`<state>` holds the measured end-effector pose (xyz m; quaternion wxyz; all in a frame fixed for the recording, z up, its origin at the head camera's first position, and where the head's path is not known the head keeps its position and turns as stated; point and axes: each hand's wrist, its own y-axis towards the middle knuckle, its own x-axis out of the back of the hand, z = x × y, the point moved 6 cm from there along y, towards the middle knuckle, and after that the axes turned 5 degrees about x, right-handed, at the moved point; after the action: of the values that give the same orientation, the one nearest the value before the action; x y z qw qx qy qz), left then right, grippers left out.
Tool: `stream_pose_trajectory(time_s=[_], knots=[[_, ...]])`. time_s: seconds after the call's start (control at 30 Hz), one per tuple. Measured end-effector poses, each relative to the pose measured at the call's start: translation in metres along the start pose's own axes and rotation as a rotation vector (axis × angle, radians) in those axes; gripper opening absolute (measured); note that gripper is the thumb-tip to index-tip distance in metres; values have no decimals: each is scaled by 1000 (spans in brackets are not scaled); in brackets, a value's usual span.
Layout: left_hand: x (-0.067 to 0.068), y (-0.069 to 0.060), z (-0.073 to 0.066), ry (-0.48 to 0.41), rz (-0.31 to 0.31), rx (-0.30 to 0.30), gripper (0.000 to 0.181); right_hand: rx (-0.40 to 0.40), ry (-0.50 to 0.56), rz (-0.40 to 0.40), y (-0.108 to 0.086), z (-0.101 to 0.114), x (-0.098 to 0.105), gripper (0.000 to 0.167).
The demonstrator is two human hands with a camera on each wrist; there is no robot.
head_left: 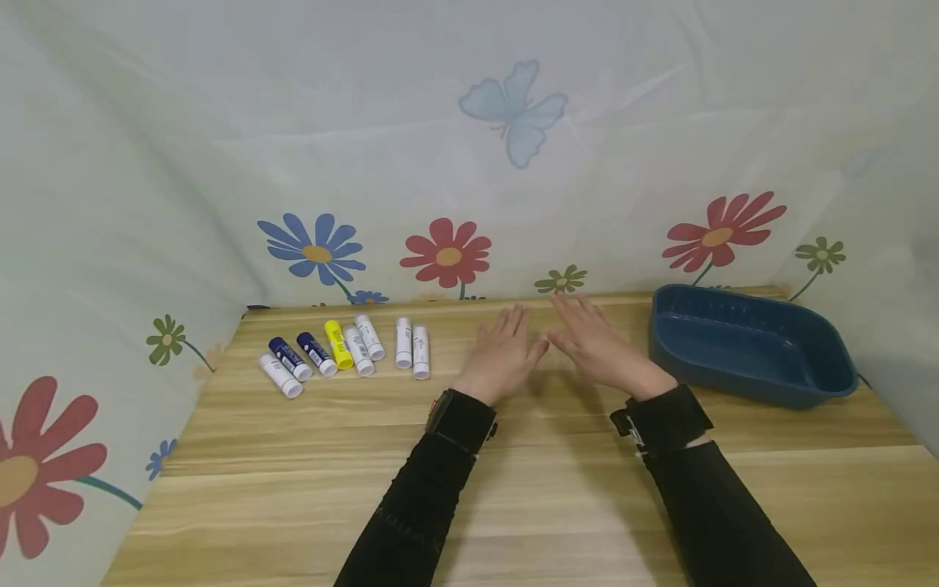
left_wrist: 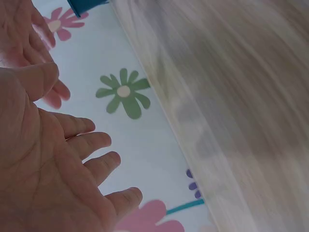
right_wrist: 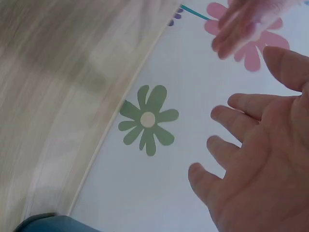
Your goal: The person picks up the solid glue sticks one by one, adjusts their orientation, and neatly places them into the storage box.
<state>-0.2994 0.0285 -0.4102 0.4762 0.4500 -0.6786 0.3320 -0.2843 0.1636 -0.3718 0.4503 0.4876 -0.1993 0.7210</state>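
Observation:
My left hand (head_left: 499,356) and right hand (head_left: 605,345) are held out over the middle of the table, palms down with fingers straight, and hold nothing. Their thumb tips come close together; whether they touch I cannot tell. In the left wrist view, the palm of the left hand (left_wrist: 53,159) shows bare; so does that of the right hand (right_wrist: 270,150) in the right wrist view. Left of the hands lie several white glue sticks (head_left: 421,352), two navy glue sticks (head_left: 288,357) and a yellow glue stick (head_left: 338,345). The blue basin (head_left: 741,379) stands nearest the right hand.
The wooden table (head_left: 308,489) reaches back to a white cloth backdrop (head_left: 367,147) printed with flowers and a butterfly. The cloth also encloses the left and right sides. The basin's raised walls stand near the back right corner.

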Motion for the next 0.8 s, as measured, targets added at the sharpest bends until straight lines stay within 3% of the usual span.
stream_pose_trajectory(time_s=[0.13,0.4,0.8], knots=[[0,6,-13,-32,10,-10,69,-12,87,-1,-10,-6,17,65],[3,19,-40,-58,31,-62,67,-109,117,-20,-36,-40,58,70],[0,29,-73,-24,49,-122,65,-283,206,-50,-101,-103,116,70]])
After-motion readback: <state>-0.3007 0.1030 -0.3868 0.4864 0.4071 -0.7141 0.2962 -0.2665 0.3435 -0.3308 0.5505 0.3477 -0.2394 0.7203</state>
